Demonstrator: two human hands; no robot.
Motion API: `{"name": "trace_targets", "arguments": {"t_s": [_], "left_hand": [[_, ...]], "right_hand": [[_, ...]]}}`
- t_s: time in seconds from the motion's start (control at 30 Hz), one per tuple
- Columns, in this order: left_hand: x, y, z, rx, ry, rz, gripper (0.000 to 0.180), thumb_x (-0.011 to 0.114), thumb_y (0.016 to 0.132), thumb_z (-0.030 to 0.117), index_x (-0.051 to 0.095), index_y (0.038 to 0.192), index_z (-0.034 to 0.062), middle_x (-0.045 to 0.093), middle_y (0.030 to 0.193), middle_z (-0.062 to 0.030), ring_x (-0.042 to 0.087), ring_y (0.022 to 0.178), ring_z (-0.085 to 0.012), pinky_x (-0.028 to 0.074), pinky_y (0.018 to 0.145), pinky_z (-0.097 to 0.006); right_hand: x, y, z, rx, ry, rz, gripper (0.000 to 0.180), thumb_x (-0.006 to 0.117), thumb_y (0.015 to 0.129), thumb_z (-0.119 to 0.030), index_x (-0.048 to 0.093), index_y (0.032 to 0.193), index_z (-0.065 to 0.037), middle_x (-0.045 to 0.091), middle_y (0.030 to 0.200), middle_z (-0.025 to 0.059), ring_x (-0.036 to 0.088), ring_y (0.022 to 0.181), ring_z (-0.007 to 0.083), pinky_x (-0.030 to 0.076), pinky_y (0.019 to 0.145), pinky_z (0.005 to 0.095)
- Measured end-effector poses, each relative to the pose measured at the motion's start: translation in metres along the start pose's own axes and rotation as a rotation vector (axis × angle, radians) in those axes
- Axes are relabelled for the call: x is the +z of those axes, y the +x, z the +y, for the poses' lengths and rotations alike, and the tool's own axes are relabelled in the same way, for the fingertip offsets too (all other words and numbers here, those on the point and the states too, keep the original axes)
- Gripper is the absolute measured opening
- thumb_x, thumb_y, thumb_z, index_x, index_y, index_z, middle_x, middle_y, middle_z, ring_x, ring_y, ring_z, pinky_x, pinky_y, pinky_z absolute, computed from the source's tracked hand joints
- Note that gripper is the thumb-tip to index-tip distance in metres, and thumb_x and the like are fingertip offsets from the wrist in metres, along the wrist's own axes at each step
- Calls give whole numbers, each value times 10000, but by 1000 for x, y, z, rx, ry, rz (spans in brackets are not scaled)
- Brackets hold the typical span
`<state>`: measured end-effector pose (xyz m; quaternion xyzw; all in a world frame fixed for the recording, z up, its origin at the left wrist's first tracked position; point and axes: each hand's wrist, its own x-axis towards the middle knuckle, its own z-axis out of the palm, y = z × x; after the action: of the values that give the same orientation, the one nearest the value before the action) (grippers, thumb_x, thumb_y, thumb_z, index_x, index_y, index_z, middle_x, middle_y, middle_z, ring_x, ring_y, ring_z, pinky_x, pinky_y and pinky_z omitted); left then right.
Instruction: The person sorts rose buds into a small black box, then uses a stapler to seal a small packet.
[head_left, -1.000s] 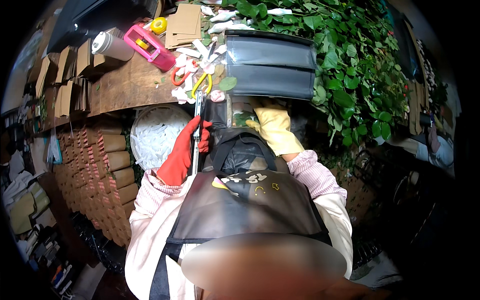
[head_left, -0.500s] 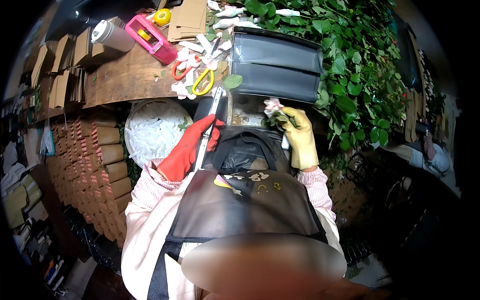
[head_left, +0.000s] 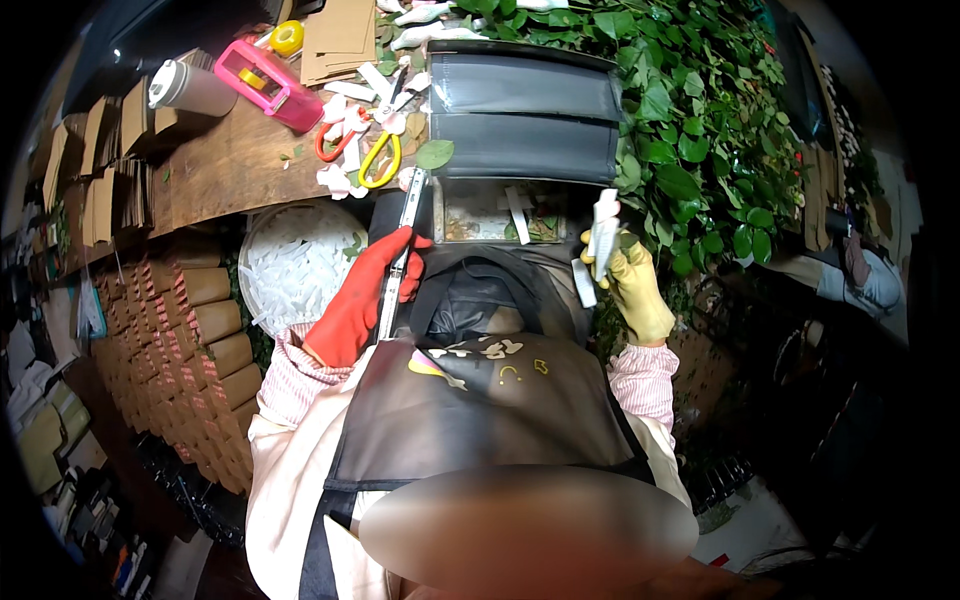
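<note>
Keep your left hand (head_left: pixel 362 300) clenched on the long blade (head_left: pixel 400 255); your right hand (head_left: pixel 635 285) pinches the pale strip (head_left: pixel 604 232) above the black bin bag (head_left: pixel 480 300).

Left hand (head_left: pixel 358 305) in red glove, fingers curled shut, right hand (head_left: pixel 640 290) in yellow glove, raised, fingers pinched.

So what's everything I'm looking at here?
scissors: two, orange and yellow handles, on wooden bench
pink case: one, bench top
white cup: one, bench left
grey tray: one, beside leaves
green leaves: many, right
white pieces basket: one, under bench
brown cardboard stacks: many, left
long metal tool: one, silver
white strip: one
left hand: red glove, holds tool
right hand: yellow glove, holds strip
</note>
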<state>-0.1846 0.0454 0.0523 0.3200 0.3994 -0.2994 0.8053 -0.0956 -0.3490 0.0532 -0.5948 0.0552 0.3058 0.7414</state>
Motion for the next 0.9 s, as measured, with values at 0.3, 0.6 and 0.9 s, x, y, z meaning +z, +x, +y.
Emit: {"name": "trace_targets", "arguments": {"t_s": [0.3,0.6,0.9], "left_hand": [[-4,-2,-2,24,-10,-13,389,556,1127,397,653,1214,31,620,730,-24,521,524,-132,421,511,-292],[6,0,1,-3,34,47,394,569,1120,398,654,1206,23,627,734,-21,523,517,-139,410,501,-285],[-12,-6,-7,128,-84,-20,386,549,1132,384,618,1239,20,603,734,-41,496,513,-154,406,516,-307]], "right_hand": [[-35,-40,-19,333,-1395,340,302,717,1006,-317,739,1177,-70,769,1105,221,746,1017,404,588,868,476],[87,6,-24,-294,-1233,258,481,744,973,-388,701,1325,-63,753,1214,177,699,1134,404,561,983,476],[64,56,11,-373,-1283,210,304,789,949,-327,760,1052,-43,755,995,180,719,961,375,569,816,455]]}}
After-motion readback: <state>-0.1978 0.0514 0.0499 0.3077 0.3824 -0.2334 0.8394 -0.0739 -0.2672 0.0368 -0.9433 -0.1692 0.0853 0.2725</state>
